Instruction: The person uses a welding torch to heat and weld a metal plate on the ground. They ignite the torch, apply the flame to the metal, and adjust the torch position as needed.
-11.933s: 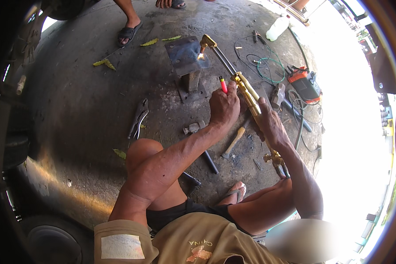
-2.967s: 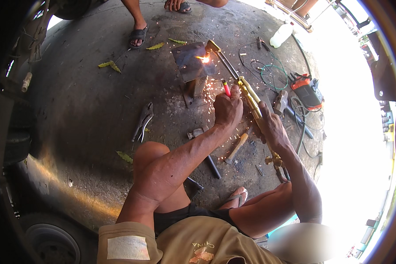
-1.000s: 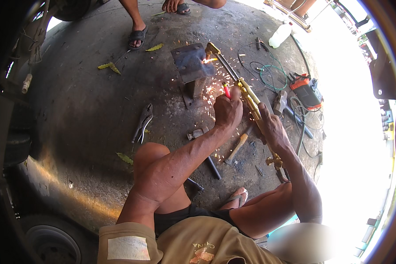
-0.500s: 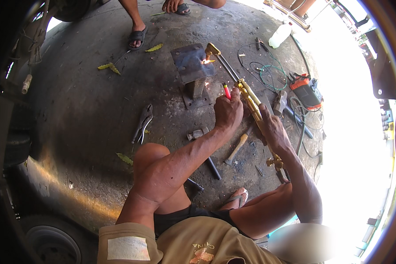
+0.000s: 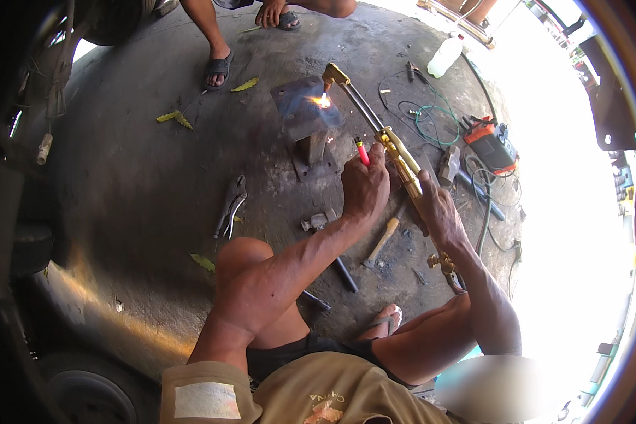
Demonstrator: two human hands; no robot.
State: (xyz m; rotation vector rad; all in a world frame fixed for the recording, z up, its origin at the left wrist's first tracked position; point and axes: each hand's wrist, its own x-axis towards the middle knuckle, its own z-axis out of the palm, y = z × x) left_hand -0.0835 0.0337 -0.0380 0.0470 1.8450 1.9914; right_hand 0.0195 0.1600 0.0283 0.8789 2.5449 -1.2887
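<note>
A brass cutting torch (image 5: 401,157) slants up and away from me. My right hand (image 5: 439,213) is closed round its handle. My left hand (image 5: 364,189) grips a red lighter (image 5: 362,152) and presses against the torch's front part. From the torch's bent head a flame plays on a dark steel plate (image 5: 297,113), making a bright glowing spot near its right side. The plate has bolt holes and lies on a short metal post (image 5: 312,148) with a flat base on the concrete.
Hammers (image 5: 319,220) lie below my left forearm, with locking pliers (image 5: 231,205) further left. To the right are a sledgehammer (image 5: 450,166), an orange-and-black machine (image 5: 492,145), cables and a plastic bottle (image 5: 446,56). Another person's sandalled foot (image 5: 218,69) is beyond the plate.
The torch head has shifted slightly left and up with my hands. The flame now burns brighter, and its glow on the plate is larger. Both grips are the same.
</note>
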